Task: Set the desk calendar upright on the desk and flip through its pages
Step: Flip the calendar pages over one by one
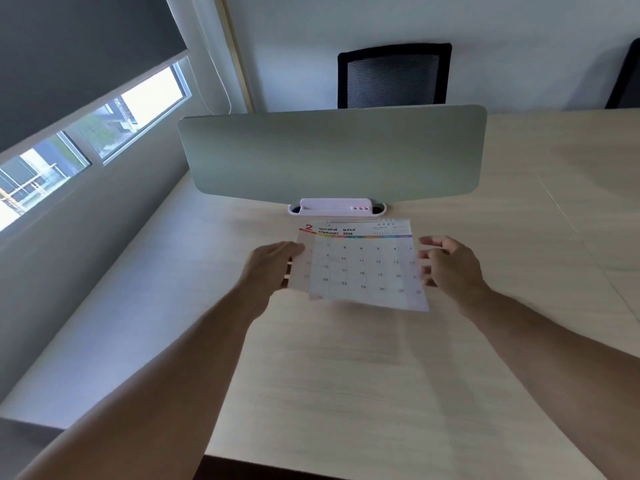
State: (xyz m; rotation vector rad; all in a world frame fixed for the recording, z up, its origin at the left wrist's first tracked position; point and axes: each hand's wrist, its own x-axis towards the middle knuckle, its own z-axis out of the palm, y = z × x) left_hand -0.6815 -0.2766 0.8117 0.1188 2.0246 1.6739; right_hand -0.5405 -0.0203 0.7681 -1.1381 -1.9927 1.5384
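- Head view, left grip (273,263): one hand, fingers closed on the left edge of the desk calendar (360,265).
- Right grip (446,263): one hand, fingertips pinched narrow on the calendar's right edge; exact contact blurred.
- Calendar: one, spiral-bound, February 2026 page on top, bottom edge lifted clear of the counter (346,375), tilted toward the camera. Whether the back edge rests on the surface: cannot tell.
- Progress, judged: setting upright under way, not finished. At least one loose sheet seems fanned at the left. Flipping through the pages mostly left to do.
- Beyond: one white tray (334,206) just behind the calendar; one green divider panel (329,154); one black chair (394,77), part of a second at far right.
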